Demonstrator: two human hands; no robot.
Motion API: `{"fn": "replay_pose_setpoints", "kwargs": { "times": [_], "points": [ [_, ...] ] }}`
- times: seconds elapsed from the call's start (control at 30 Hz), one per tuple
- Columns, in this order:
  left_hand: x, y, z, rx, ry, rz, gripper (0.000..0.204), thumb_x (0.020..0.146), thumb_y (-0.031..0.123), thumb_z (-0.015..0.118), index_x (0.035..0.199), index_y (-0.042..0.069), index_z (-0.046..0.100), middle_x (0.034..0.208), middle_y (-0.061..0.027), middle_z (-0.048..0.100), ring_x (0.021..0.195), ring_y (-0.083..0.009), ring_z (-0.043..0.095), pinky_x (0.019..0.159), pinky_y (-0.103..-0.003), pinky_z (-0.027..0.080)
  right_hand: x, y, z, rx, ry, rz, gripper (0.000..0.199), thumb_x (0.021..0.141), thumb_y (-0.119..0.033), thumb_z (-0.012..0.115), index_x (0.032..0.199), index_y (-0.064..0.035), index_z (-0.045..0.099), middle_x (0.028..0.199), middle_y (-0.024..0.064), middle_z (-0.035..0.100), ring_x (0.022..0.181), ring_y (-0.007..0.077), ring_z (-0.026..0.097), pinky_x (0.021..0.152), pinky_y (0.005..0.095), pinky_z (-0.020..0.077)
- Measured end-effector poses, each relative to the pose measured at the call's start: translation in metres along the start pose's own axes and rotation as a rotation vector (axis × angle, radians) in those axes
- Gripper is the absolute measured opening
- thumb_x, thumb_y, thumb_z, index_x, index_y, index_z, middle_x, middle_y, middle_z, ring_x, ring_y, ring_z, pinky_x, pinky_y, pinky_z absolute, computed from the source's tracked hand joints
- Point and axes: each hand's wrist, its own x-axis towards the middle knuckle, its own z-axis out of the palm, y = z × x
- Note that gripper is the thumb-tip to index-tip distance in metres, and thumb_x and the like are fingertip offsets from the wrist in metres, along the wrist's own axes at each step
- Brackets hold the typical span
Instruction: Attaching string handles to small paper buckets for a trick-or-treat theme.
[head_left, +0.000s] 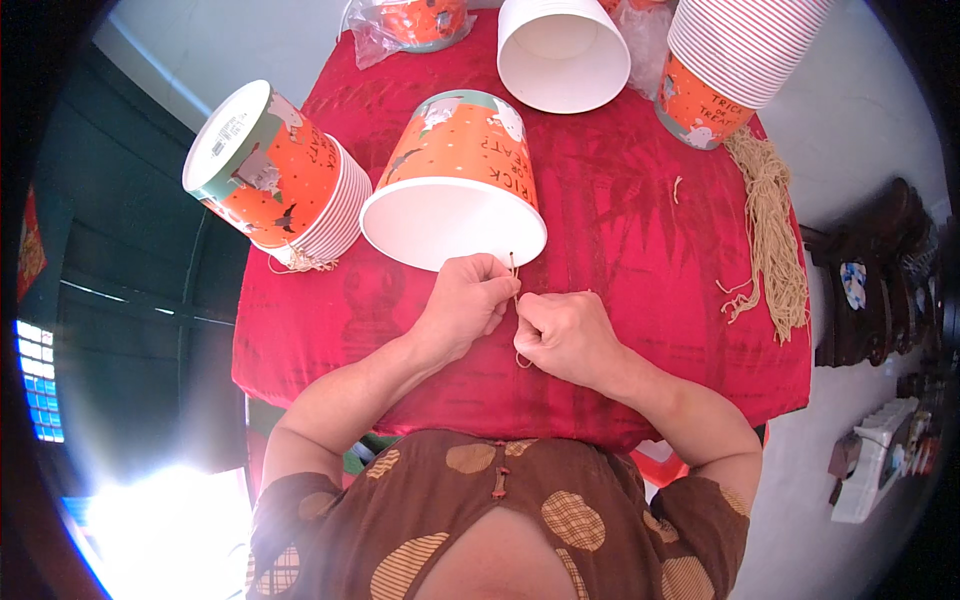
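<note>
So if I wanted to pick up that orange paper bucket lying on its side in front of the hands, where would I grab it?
Probably by the open rim of the bucket, coming from the near side. It lies tipped with its white mouth facing the person, so fingers could slip inside and a thumb press on the orange wall. The hands and their string sit just right of the rim's middle.

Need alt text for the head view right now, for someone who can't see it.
Both hands, left hand and right hand, pinch a thin tan string at the rim of an orange paper bucket lying on a red tablecloth; bucket stacks and a string bundle lie nearby.
</note>
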Motion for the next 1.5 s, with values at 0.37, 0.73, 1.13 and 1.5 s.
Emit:
{"fn": "replay_pose_setpoints", "kwargs": {
  "times": [0.37,0.73,1.13,1.5],
  "points": [
    [-0.008,0.006,-0.009,-0.025,-0.172,-0.132,0.023,0.096,0.016,0.05,0.083,0.002,0.063,0.058,-0.0017,0.054,0.038,-0.0077,0.046,0.031,-0.02,0.03,-0.004,-0.006,-0.009,-0.007,0.068,0.119,0.012,0.083,-0.008,0.061,0.089,-0.0034,0.052,0.056,0.0128,0.057,0.049,0.0316,0.06,0.043,0.0421,0.0465],
    [-0.01,0.003,-0.011,-0.03,-0.182,-0.159,0.021,0.093,0.013,0.047,0.086,0.001,0.063,0.059,-0.0023,0.055,0.038,-0.01,0.045,0.032,-0.023,0.028,-0.008,-0.017,-0.002,0.082,-0.053,-0.356,0.019,0.072,0.003,0.06,0.089,-0.0025,0.055,0.064,0.0093,0.054,0.053,0.0263,0.059,0.045,0.0377,0.0469],
    [-0.011,0.006,-0.015,-0.017,-0.186,-0.167,0.017,0.092,0.015,0.056,0.079,0.003,0.058,0.06,-0.0027,0.054,0.037,-0.0092,0.042,0.031,-0.023,0.026,-0.011,-0.016,-0.002,0.009,-0.2,-0.428,0.014,0.068,-0.004,0.061,0.078,-0.0047,0.052,0.069,0.0094,0.055,0.061,0.0257,0.061,0.051,0.0377,0.0499],
    [-0.015,0.004,-0.011,0.047,-0.095,-0.086,0.015,0.087,0.008,0.063,0.075,0.001,0.056,0.06,-0.0053,0.055,0.04,-0.0099,0.044,0.034,-0.024,0.03,-0.012,-0.015,0.001,-0.004,-0.2,-0.46,0.02,0.062,-0.002,0.064,0.081,-0.0053,0.058,0.064,0.0052,0.049,0.054,0.0219,0.056,0.045,0.0346,0.0461]
  ]
}}
